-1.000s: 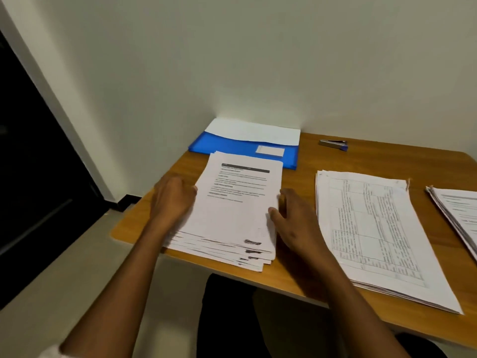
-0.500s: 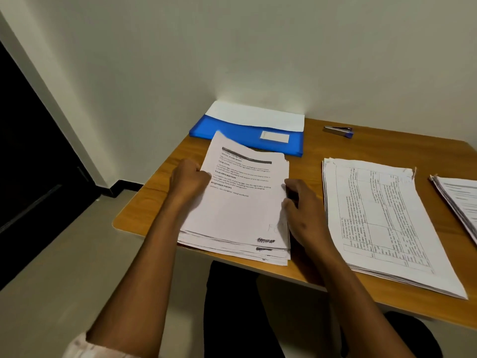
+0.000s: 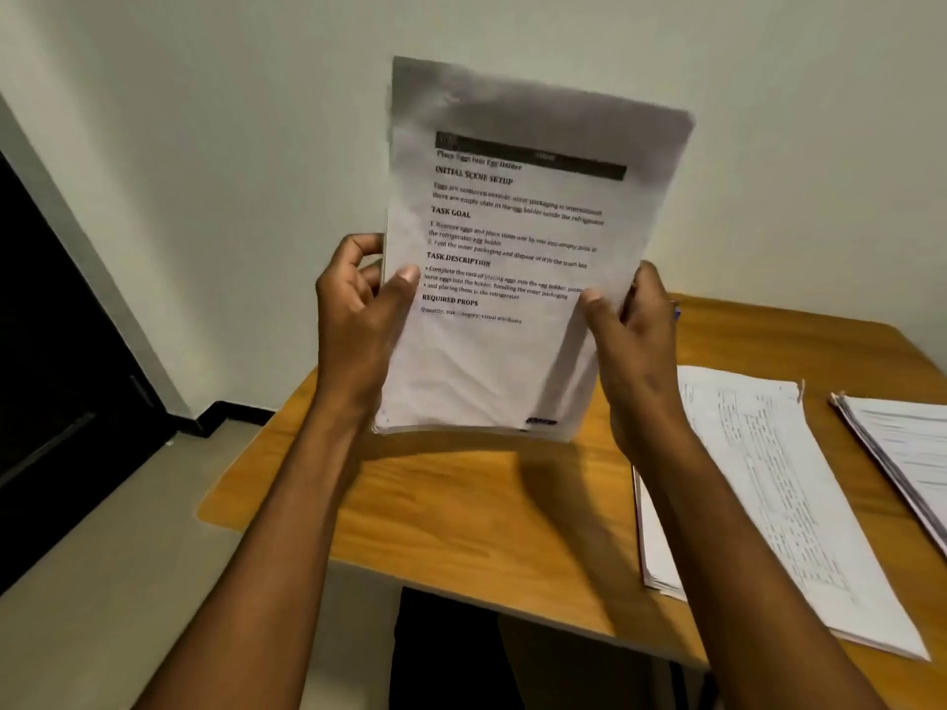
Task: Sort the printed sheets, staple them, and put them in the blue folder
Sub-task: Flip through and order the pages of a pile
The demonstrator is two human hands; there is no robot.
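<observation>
Both hands hold a stack of printed sheets (image 3: 512, 279) upright above the table (image 3: 461, 504): the left hand (image 3: 358, 320) grips the stack's left edge with its thumb across the front page, and the right hand (image 3: 633, 340) grips the right edge the same way. The step in hand looks like squaring the stack before stapling. To do it well, loosen the grip a little, let the bottom edge tap down on the wood so the pages drop level, then tap one long side too, keeping the thumbs light so no sheet creases. Half a second ago this stack lay flat on the table with the hands at its sides; now it is raised on end, hiding the blue folder and the stapler that showed at 12 o'clock beyond it. A second pile (image 3: 758, 499) lies flat at 3 o'clock from the raised stack, and a third pile (image 3: 912, 453) sits further right at the frame's edge.
</observation>
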